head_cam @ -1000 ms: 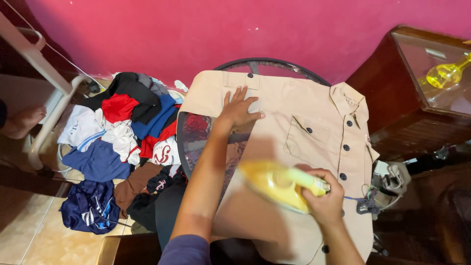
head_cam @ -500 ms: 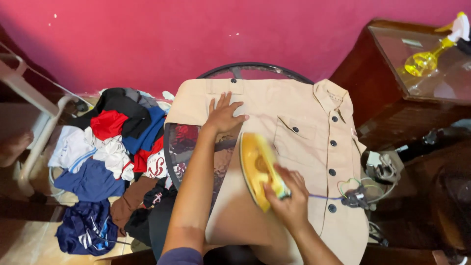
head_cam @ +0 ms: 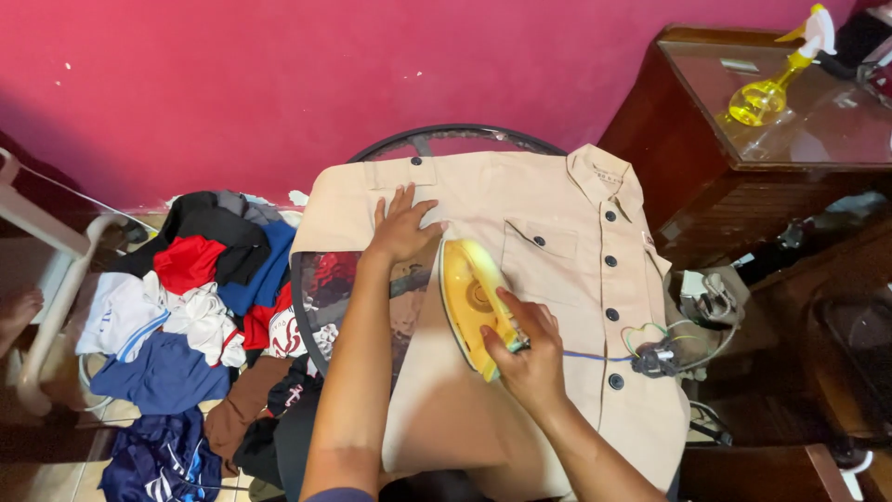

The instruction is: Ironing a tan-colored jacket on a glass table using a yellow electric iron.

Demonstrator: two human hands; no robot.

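Observation:
A beige button-up shirt [head_cam: 557, 232] lies spread over a round dark table [head_cam: 437, 139], collar toward the upper right. My left hand [head_cam: 401, 226] presses flat on the shirt near its sleeve, fingers spread. My right hand [head_cam: 528, 358] grips the handle of a yellow clothes iron [head_cam: 467, 293], which rests on the shirt just left of the chest pocket, its tip pointing up toward my left hand. A blue cord [head_cam: 595, 356] runs from the iron to the right across the shirt.
A pile of mixed clothes [head_cam: 200, 307] lies on the floor at left, beside a white plastic chair [head_cam: 51, 270]. A dark wooden cabinet with glass top [head_cam: 743, 149] stands at right, holding a yellow spray bottle [head_cam: 771, 88]. Tangled wires and a plug [head_cam: 669, 349] sit by the shirt's right edge.
The iron has slid up and left over the shirt, from lower down to beside the chest pocket, near my left hand. My left hand stays pressed on the cloth.

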